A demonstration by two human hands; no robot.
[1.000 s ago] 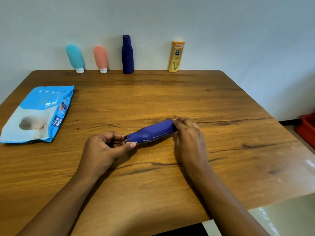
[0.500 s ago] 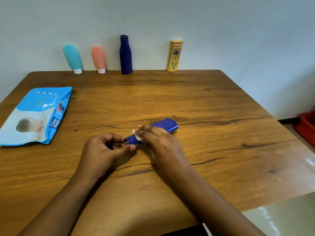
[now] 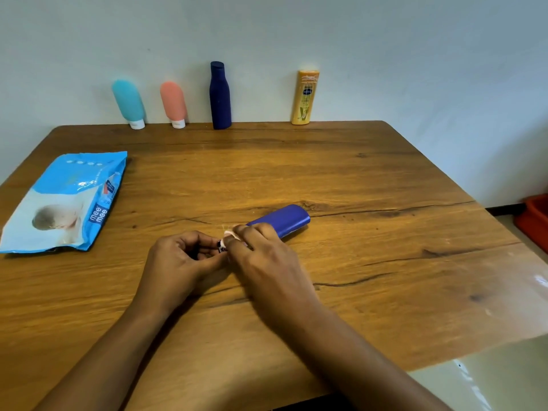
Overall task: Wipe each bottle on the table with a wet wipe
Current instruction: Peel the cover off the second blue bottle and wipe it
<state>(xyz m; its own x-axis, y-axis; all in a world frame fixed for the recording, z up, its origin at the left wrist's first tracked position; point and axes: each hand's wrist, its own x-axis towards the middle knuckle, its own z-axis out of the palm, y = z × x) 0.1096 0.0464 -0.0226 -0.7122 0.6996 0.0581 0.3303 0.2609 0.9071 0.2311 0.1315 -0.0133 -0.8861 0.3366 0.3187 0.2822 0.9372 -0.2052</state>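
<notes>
A blue bottle (image 3: 283, 218) lies on its side in the middle of the wooden table (image 3: 370, 262). My left hand (image 3: 181, 262) pinches its cap end. My right hand (image 3: 264, 256) covers the neck and holds a small white wet wipe (image 3: 229, 234) against it; most of the wipe is hidden under the fingers. Along the far edge by the wall stand a teal bottle (image 3: 128, 102), a pink bottle (image 3: 173, 103), a dark navy bottle (image 3: 220, 94) and a yellow bottle (image 3: 305, 97).
A blue and white pack of wet wipes (image 3: 66, 203) lies flat at the left of the table. A red bin (image 3: 533, 221) stands on the floor past the right edge. The white wall runs just behind the row of bottles.
My right hand has slid with the wipe from the bottle's base along its body to the neck by the cap. My left hand has kept its hold on the cap end.
</notes>
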